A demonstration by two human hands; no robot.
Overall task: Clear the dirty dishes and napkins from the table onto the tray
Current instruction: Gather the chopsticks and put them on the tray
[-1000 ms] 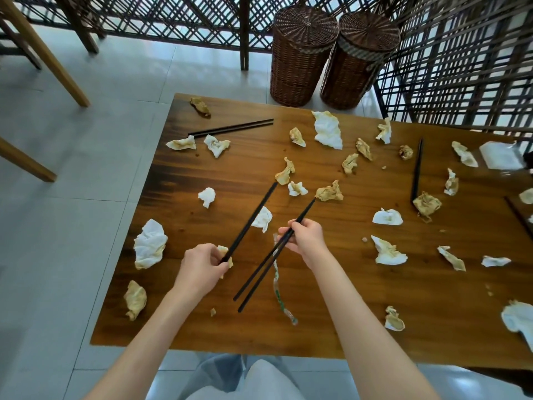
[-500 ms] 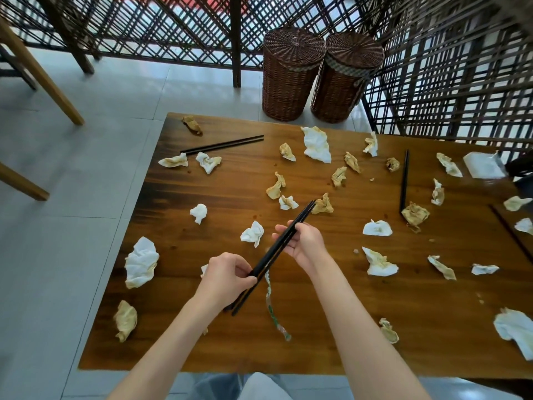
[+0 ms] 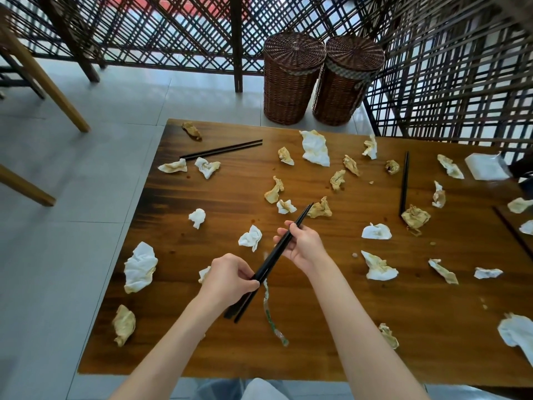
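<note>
Both my hands hold one bundle of black chopsticks (image 3: 278,249) above the wooden table (image 3: 219,192). My left hand (image 3: 230,280) pinches the bundle near its lower end. My right hand (image 3: 304,245) grips it higher up, and the tips point up and to the right. Several crumpled, stained napkins lie scattered on the table, among them a large white napkin (image 3: 140,267) at the left and another big napkin (image 3: 315,147) at the far side. No tray is in view.
A second chopstick pair (image 3: 222,149) lies at the far left, and a single chopstick (image 3: 404,183) lies at the right. A torn paper wrapper (image 3: 272,314) lies under my hands. A white square dish (image 3: 486,166) sits far right. Two wicker baskets (image 3: 294,79) stand beyond the table.
My left hand brought its single chopstick over to the pair in my right hand, and the sticks now form one bundle held by both hands. My head has tilted up a little.
</note>
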